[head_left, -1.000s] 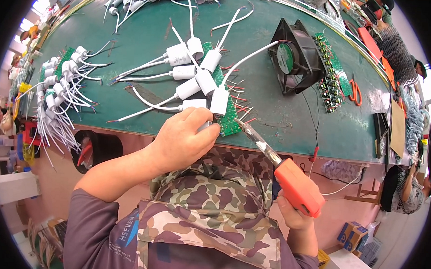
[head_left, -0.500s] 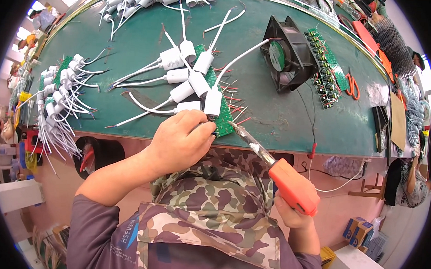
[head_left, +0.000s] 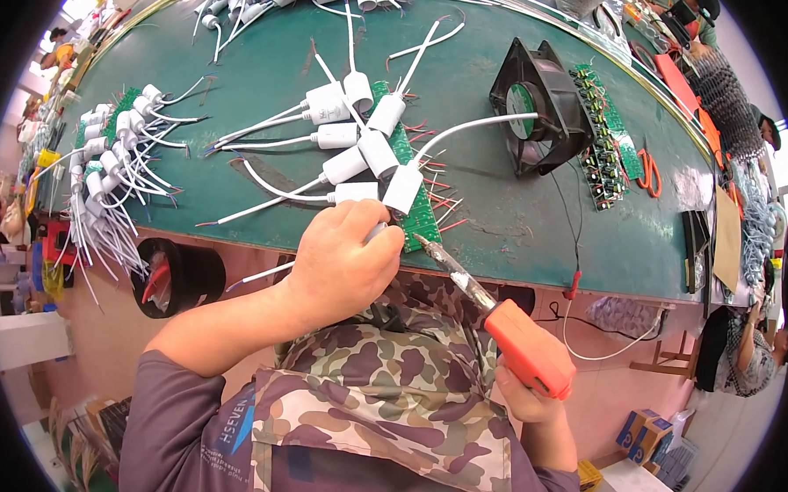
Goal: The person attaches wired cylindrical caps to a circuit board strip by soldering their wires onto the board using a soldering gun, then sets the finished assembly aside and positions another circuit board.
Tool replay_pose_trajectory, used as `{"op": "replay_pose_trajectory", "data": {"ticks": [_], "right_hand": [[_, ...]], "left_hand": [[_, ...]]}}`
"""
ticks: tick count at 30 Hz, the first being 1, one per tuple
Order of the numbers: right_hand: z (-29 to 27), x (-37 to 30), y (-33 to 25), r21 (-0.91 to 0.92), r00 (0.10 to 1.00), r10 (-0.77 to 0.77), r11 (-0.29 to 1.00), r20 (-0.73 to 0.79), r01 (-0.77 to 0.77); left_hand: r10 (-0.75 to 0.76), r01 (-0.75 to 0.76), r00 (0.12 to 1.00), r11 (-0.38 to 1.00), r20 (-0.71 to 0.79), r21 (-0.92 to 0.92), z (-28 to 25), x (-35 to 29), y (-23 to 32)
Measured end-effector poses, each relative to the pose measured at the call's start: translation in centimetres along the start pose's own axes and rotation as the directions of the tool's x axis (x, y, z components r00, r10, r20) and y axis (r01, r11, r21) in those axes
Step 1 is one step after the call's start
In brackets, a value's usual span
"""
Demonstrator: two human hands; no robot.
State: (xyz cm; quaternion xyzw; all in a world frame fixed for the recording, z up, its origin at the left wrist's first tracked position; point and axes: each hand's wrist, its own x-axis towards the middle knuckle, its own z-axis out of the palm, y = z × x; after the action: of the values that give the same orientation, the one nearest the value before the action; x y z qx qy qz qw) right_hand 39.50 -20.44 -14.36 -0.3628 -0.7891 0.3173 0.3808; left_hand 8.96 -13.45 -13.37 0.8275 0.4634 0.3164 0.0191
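Down at the near edge of the green surface (head_left: 244, 55), the left hand (head_left: 345, 261) is curled into a closed grip around a white capacitor (head_left: 374, 232), only a sliver of which shows past the fingers; a white lead trails out below the wrist. The hand sits at the near end of a green board (head_left: 414, 190) that runs away across the surface and carries a row of white capacitors with their white wires fanning out to the left. The right hand (head_left: 519, 397) is wrapped tight around the orange grip of a soldering iron (head_left: 488, 307), held below the surface edge over a camouflage apron (head_left: 379, 395). The iron's metal shaft slants up and left, and its tip (head_left: 419, 238) is at the near right corner of the board, just beside the left hand's fingertips; whether it touches the board cannot be told.

Farther right stands a black fan (head_left: 541, 107), tilted, with a white wire reaching toward it. Beside the fan lies a second board (head_left: 605, 136) packed with parts, and orange-handled scissors (head_left: 651, 169) lie just beyond. At the far left, another cluster of capacitors (head_left: 108, 154) sits with wires hanging over the edge.
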Motion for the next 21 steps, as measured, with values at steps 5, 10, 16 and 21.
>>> {"op": "replay_pose_trajectory", "data": {"ticks": [5, 10, 16, 21], "right_hand": [[0.2, 0.4, -0.1, -0.108, 0.996, -0.059, 0.992, 0.059, 0.066], [0.4, 0.5, 0.2, -0.015, 0.998, -0.061, 0.998, 0.022, 0.062], [0.2, 1.3, -0.2, -0.137, 0.99, -0.122, 0.982, 0.065, 0.13], [0.5, 1.6, -0.2, 0.023, 0.996, -0.09, 0.996, 0.008, 0.089]], "left_hand": [[-0.007, 0.007, 1.0, 1.0, -0.007, 0.008, -0.2, -0.2, -0.2], [-0.005, 0.005, 1.0, 1.0, -0.002, -0.013, 0.0, -0.1, -0.1], [-0.02, 0.02, 1.0, 0.999, -0.002, -0.036, -0.2, 0.2, 0.0], [-0.023, 0.024, 1.0, 0.999, 0.015, -0.032, -0.4, 0.4, 0.0]]}}
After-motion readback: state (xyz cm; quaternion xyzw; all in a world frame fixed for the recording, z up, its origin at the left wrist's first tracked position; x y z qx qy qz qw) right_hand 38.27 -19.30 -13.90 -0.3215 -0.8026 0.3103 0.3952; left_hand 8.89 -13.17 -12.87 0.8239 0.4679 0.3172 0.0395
